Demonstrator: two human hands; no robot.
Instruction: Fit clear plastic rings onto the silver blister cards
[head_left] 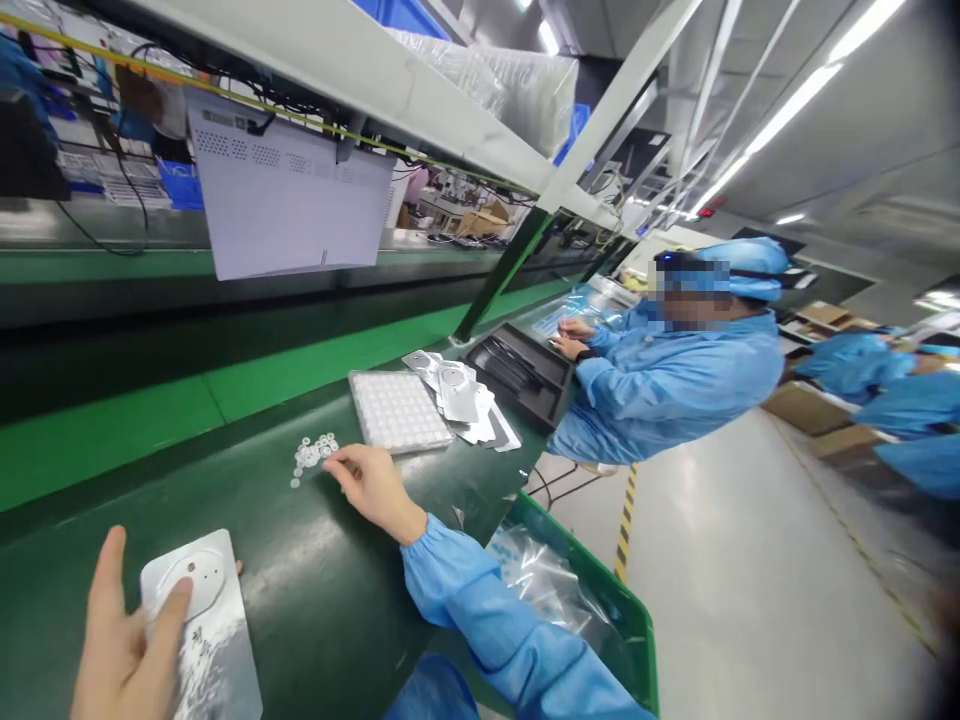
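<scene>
L hand (124,650) had the plate (196,585) gripped, fingers clamped on it: one across the face, a fingertip showing past the far edge. Plate was white metal w/ a round recess, at lower left on the green belt (300,600), bottom end running out of frame. R hand (373,490) sat mid-belt, fingers together and extended, tips just beside the rings (313,456), a small loose heap of white washers; couldn't tell if they touched. Bare belt between the hands left good room to move.

Past the rings: white grid tray (397,410), then loose metal plates (457,392) against its edge, then black tray (517,375) near the belt's far end, by a co-worker (675,385) in blue, whose hands (570,338) were just beside it. Belt's edge ran under the R sleeve (480,610), w/ green bin (592,560) of clear plastic (544,585) right past it. Overhead, a shelf (375,90) carried a white vented unit (285,190) on its underside, well apart from the hands.
</scene>
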